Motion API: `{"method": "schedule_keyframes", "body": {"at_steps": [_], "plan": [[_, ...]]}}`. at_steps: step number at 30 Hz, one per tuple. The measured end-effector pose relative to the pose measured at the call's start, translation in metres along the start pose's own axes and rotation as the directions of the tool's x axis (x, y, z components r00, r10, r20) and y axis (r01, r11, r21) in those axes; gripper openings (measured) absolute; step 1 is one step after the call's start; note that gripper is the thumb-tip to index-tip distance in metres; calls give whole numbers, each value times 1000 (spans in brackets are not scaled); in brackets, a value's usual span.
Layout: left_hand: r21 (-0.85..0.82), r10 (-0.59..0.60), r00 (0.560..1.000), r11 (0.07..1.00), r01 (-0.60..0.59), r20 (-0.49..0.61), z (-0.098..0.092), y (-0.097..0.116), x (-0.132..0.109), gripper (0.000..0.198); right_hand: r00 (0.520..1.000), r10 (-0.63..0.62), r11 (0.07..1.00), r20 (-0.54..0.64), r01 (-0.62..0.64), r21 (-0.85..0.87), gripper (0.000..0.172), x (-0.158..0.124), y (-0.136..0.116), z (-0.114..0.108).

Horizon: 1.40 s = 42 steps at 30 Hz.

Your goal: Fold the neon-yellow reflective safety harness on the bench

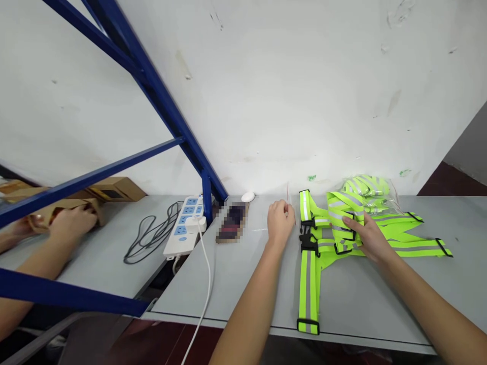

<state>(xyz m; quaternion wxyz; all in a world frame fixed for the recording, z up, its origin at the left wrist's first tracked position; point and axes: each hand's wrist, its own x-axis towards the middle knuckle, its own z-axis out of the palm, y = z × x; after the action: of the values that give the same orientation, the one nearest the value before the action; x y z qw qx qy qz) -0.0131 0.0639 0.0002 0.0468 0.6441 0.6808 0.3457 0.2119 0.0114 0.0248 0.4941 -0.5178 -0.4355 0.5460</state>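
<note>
Spanning the lower frame from nine to three o'clock, a grey table (236, 284) set against a white wall (289, 91). Crossing from eleven o'clock down to centre, a blue rack frame (163, 101), with a lower bar at eight o'clock. Spread at three o'clock on the table, a neon yellow vest (403, 241) of grey-striped straps with black buckles, one strap (309, 284) running down toward five o'clock to the table's edge. Behind it at two o'clock, a clear bag (371, 190) of more yellow straps. Pressing flat on the vest's folded middle, right hand (367, 235), fingers spread and laid over the straps. Just at nine o'clock of the vest, left hand (280, 220), fingers curled together, pinching a thin red thread (288, 195) that rises toward twelve. Farther toward nine o'clock, a phone (232, 223), a white power strip (185, 225) with a plugged charger and white cable, and a coil of black cord (150, 235). At nine o'clock, another person's hand (74, 220) on a brown cardboard box (57, 205). Near the wall, a small white puck (248, 196).
</note>
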Motion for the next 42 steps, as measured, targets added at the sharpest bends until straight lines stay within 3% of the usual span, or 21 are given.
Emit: {"method": "schedule_keyframes", "body": {"at_steps": [3,5,7,9,11,13,16,19,26,29,33,35,39,42], "plan": [[-63,188,982,980,-188,3,-4,25,-21,15,985,-174,985,-6,174,6,58,-3,-5,0],[-101,323,933,945,-310,158,3,40,-39,15,934,-354,925,-39,344,-159,53,-4,-10,-4],[-117,370,877,929,-352,306,12,49,-52,15,837,-547,765,7,503,-403,48,-6,-12,-12],[-118,363,857,931,-345,366,19,52,-58,13,733,-657,537,178,620,-572,46,-9,-10,-24],[-126,353,860,935,-330,367,23,52,-59,10,676,-630,316,383,673,-668,58,-13,-2,-36],[-135,341,872,940,-313,352,22,51,-57,9,673,-526,107,520,659,-744,75,-16,9,-46],[-143,323,900,945,-293,291,19,52,-55,14,671,-429,-166,605,599,-783,81,-19,21,-53],[-157,339,916,938,-310,213,16,53,-55,16,657,-400,-308,639,560,-769,76,-20,20,-51],[-163,327,943,935,-315,56,14,53,-53,19,669,-286,-399,687,569,-720,78,-18,2,-42],[-200,378,926,908,-368,12,15,54,-55,18,693,-259,-408,673,553,-726,77,-22,1,-36],[-280,464,880,836,-472,-95,17,54,-57,18,785,-304,-341,540,439,-831,75,-26,2,-25],[-290,471,873,824,-486,-125,16,53,-57,19,805,-333,-270,492,418,-867,76,-25,5,-22],[-254,527,847,811,-527,-72,11,52,-58,23,774,-323,-179,544,515,-839,84,-20,11,-26],[-225,577,816,794,-565,-15,6,54,-59,26,734,-324,-212,597,559,-802,89,-18,14,-32]]}}
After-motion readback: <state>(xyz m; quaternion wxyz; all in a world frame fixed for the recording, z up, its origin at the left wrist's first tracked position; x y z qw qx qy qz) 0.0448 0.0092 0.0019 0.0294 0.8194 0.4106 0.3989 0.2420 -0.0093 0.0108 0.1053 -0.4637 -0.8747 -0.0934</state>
